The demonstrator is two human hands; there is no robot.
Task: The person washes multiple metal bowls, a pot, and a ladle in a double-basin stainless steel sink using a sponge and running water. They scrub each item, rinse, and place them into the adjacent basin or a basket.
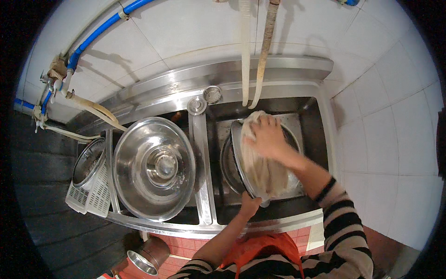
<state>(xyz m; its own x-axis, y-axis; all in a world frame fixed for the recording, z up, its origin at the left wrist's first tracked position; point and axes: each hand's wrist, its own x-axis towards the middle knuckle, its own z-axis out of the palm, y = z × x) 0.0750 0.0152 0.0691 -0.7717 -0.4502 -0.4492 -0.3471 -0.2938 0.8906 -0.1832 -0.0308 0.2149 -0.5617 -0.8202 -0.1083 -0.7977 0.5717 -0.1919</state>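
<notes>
My left hand (250,205) grips the near edge of a round metal pan (237,150), which stands tilted in the right sink basin (313,139). Spread over a pale, wet-looking cloth (266,171), my right hand (267,136) presses it against the pan; the hand is slightly blurred. The cloth hides most of the pan's face, so I cannot tell how deep the pan is. Beneath it lies a larger round metal vessel (225,164), partly covered.
A large steel bowl (139,188) with smaller round pieces inside fills the left basin. Two drain strainers (197,105) sit on the divider. Hoses (245,52) hang behind. A white plastic basket (99,191) stands left; a metal pot (153,256) is below the front edge.
</notes>
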